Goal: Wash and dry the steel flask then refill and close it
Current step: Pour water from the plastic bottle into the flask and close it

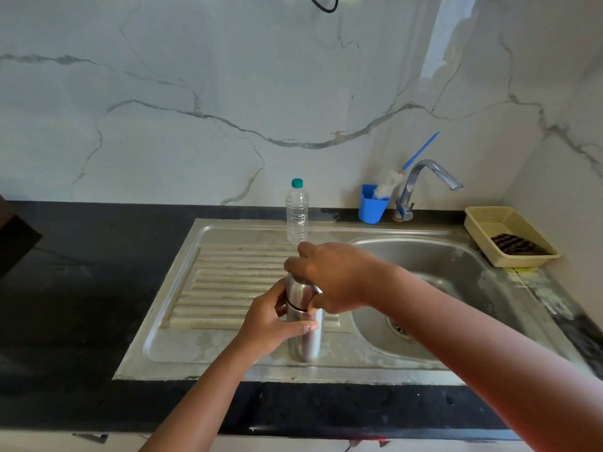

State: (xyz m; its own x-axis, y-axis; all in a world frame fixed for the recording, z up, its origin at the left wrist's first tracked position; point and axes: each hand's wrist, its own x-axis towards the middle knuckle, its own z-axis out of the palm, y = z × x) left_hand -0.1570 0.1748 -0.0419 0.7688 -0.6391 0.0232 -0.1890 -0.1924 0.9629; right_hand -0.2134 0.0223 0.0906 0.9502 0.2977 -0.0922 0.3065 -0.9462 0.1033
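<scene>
The steel flask (305,337) stands upright on the sink's ribbed drainboard (228,282), near its front edge. My left hand (270,324) grips the flask's body from the left, thumb across its front. My right hand (332,275) is curled over the flask's cap (298,293) from above and grips it. A dark seam shows between cap and body. A clear plastic water bottle (297,213) with a teal cap stands behind the flask at the drainboard's back edge.
The sink basin (434,272) with its drain lies to the right, under a chrome tap (421,187). A blue cup (372,205) holds a blue-handled bottle brush (401,171). A yellow basket (483,230) with a dark scrub pad sits at the far right. Black countertop (65,305) surrounds the sink.
</scene>
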